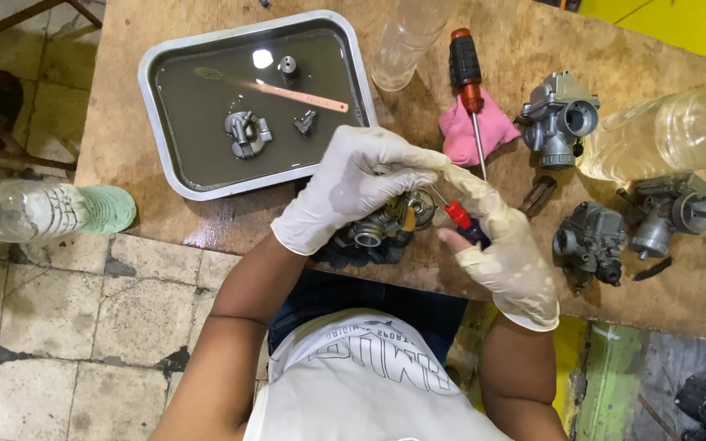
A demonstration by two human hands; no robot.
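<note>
- Your left fingers (pixel 386 163), in a white glove, are curled tight around the top of the carburetor (pixel 382 224). Your left hand (pixel 345 188) presses it down near the front edge of the wooden table (pixel 165 204).
- Your right fingers (pixel 471 192) are closed around the small screwdriver (pixel 458 216) with the red and blue handle. Its thin tip points into the carburetor, and your right hand (pixel 504 253) sits just beside your left.
- The carburetor is metal, so I think it is hard and a bit heavy. It looks wet and maybe oily, so it could slip in your gloves. Hold it by its fat middle body, not by the little parts that stick out, since those may bend or break.
- The small screwdriver looks light and stiff. Hold it by the handle.
- Count the carburetors: one in your hands and three more on the table at your right, so four.
- Count the screwdrivers: the small one in your hand and one big screwdriver (pixel 467 82) with an orange and black handle, lying over a pink rag (pixel 496 131). That makes two.
- There is one metal tray (pixel 150 77) of dark liquid. In it are three small metal parts and one toothbrush (pixel 288 91).
- I see three clear plastic bottles, two on the table and one at the far left.
</note>
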